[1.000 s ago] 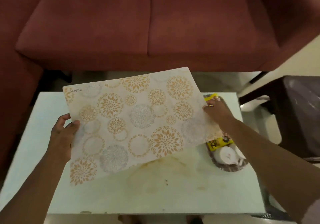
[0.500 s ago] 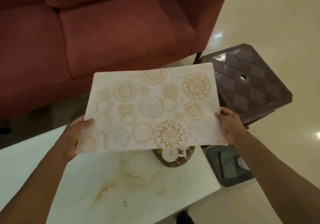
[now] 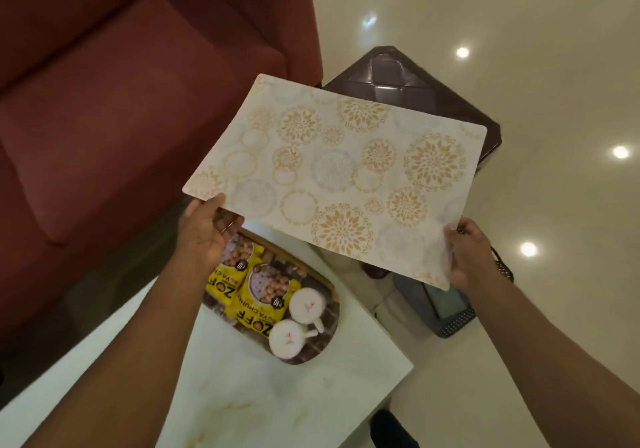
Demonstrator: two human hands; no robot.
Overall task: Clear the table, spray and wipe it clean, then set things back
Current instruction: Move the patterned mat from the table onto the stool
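Note:
A cream placemat (image 3: 346, 177) with gold and grey floral circles hangs in the air past the table's right end, partly over a dark brown stool (image 3: 408, 84). My left hand (image 3: 204, 229) grips its near left corner and my right hand (image 3: 471, 253) grips its near right corner. Below it, on the white marble table (image 3: 277, 402), stands an oval tray (image 3: 329, 340) with two yellow snack packets (image 3: 256, 295) and two white cups (image 3: 298, 323). Faint brown stains show on the tabletop.
A red sofa (image 3: 121, 118) runs along the far left side of the table. A dark flat scale-like device (image 3: 446, 305) lies on the glossy cream floor (image 3: 536, 49) under my right hand. The stool stands just right of the sofa's arm.
The placemat has been lifted off the table and carried to the right, out over the stool. My view has swung right with it, and the tray now shows in full.

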